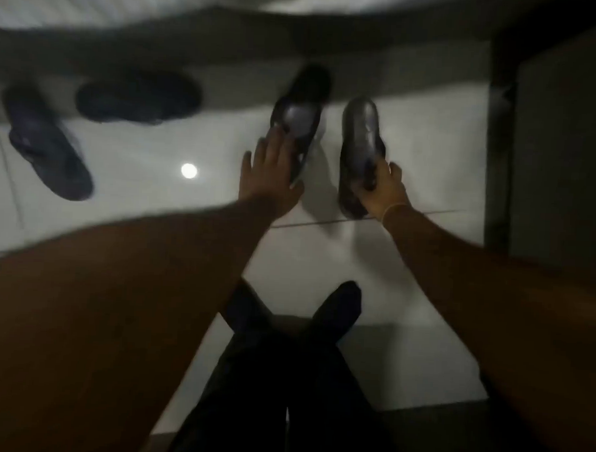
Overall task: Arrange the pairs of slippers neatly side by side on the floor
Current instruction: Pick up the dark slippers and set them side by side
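Note:
Two dark glossy slippers lie on the white tiled floor ahead of me. My right hand point(385, 192) grips the heel end of the right slipper point(358, 132). My left hand point(271, 173) rests flat with spread fingers against the near part of the left slipper point(300, 113), which lies tilted, toe pointing up and right. A gap of floor separates the two slippers. Two more dark slippers lie at the left: one slanted point(47, 143), the other lying crosswise point(135, 97) in shadow. The view is blurred.
A dark vertical frame or door point(498, 132) stands at the right. My dark-trousered legs point(284, 362) stand on the tiles below the hands. A round light reflection point(189, 171) shows on the floor. A shadowed band runs along the back.

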The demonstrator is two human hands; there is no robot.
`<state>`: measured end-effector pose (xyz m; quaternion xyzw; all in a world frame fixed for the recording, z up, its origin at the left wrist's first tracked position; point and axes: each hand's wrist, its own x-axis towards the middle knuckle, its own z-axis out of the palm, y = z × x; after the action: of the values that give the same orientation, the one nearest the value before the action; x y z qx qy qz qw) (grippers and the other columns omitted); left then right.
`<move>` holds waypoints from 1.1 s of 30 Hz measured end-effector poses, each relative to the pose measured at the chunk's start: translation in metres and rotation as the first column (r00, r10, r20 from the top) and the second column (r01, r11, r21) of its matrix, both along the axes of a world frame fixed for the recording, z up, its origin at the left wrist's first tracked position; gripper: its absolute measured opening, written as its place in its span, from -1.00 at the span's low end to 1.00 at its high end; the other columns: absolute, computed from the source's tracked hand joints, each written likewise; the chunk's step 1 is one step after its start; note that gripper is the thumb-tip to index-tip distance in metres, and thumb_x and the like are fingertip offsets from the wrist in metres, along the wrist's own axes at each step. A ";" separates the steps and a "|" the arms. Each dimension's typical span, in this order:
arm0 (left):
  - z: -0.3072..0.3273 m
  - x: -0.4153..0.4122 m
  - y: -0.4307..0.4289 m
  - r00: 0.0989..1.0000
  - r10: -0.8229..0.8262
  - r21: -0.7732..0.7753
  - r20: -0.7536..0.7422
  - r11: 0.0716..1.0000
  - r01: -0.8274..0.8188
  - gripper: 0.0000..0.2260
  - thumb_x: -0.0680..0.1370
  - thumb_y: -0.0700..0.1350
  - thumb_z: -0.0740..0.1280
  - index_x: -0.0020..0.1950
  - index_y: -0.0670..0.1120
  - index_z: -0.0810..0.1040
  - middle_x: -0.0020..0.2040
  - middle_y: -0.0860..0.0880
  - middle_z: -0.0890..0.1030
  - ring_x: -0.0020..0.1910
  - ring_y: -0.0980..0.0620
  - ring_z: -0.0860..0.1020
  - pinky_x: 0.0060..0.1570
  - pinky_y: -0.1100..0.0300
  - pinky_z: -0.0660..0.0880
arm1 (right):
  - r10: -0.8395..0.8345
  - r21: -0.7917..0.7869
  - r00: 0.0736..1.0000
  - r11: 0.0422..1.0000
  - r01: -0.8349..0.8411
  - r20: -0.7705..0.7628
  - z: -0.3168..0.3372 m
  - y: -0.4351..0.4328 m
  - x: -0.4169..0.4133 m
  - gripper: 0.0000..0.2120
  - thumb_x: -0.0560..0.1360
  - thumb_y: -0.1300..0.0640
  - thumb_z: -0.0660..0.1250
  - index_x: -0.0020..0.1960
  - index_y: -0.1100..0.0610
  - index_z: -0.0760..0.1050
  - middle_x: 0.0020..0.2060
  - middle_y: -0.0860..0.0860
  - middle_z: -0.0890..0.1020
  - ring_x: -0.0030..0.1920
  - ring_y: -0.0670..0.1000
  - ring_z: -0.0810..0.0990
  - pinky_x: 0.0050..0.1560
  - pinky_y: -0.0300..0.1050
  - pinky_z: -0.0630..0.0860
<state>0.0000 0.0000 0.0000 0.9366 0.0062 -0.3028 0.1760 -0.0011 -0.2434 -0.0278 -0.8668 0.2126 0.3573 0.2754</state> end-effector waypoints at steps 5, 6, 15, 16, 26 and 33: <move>-0.045 0.052 -0.002 0.983 -0.164 0.088 -0.081 0.981 0.171 -0.07 0.60 0.08 0.40 0.77 0.03 -0.15 0.78 -0.16 -0.19 0.74 -0.32 -0.11 0.68 -0.33 -0.07 | 0.097 -0.038 0.995 0.995 -0.096 0.014 -0.037 -0.003 0.001 -0.08 0.53 0.00 0.52 0.74 -0.07 0.10 0.62 0.20 0.19 0.45 0.40 0.48 0.52 0.24 0.46; -0.049 0.054 -0.002 0.978 -0.188 0.095 -0.094 0.976 0.196 -0.09 0.59 0.07 0.41 0.77 0.02 -0.10 0.78 -0.18 -0.16 0.73 -0.35 -0.06 0.67 -0.33 -0.02 | 0.121 -0.050 0.993 0.991 -0.120 0.014 -0.041 -0.002 -0.002 -0.06 0.51 0.01 0.54 0.74 -0.06 0.10 0.62 0.20 0.18 0.43 0.40 0.50 0.51 0.23 0.47; -0.061 0.028 -0.010 0.981 -0.092 -0.069 -0.169 0.994 0.082 -0.28 0.61 -0.26 0.35 0.74 -0.05 0.16 0.73 -0.14 0.11 0.63 -0.33 0.26 0.49 -0.29 0.43 | 0.183 -0.089 0.982 0.980 -0.179 0.039 -0.049 0.001 -0.002 -0.06 0.50 0.02 0.55 0.73 -0.07 0.10 0.68 0.15 0.07 0.39 0.39 0.54 0.51 0.24 0.49; -0.063 0.024 -0.015 0.981 -0.081 -0.079 -0.174 0.995 0.068 -0.28 0.62 -0.27 0.34 0.74 -0.04 0.15 0.72 -0.14 0.15 0.63 -0.33 0.28 0.49 -0.30 0.43 | 0.186 -0.083 0.981 0.980 -0.182 0.047 -0.051 0.000 -0.002 -0.06 0.51 0.03 0.55 0.73 -0.07 0.10 0.69 0.15 0.05 0.41 0.40 0.53 0.53 0.24 0.47; -0.074 -0.011 -0.058 0.979 -0.093 -0.159 -0.182 0.985 0.064 -0.33 0.67 -0.24 0.29 0.76 -0.01 0.15 0.70 -0.15 0.26 0.49 -0.37 0.46 0.48 -0.27 0.45 | 0.242 -0.055 0.969 0.969 -0.239 0.057 -0.061 -0.014 -0.001 -0.02 0.48 -0.01 0.61 0.73 -0.06 0.12 0.71 0.18 0.04 0.49 0.38 0.50 0.56 0.23 0.45; -0.080 -0.017 -0.061 0.980 -0.133 -0.164 -0.150 0.980 0.108 -0.31 0.67 -0.23 0.30 0.76 -0.03 0.11 0.73 -0.15 0.19 0.52 -0.37 0.43 0.48 -0.27 0.46 | 0.245 -0.052 0.968 0.969 -0.242 0.056 -0.061 -0.016 -0.001 -0.02 0.50 -0.07 0.59 0.74 -0.08 0.08 0.71 0.21 0.06 0.53 0.37 0.46 0.56 0.25 0.44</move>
<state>-0.0167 -0.0615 -0.0796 0.8913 -0.0603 -0.3870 0.2286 -0.0018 -0.2594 -0.0885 -0.9029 0.1039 0.3564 0.2166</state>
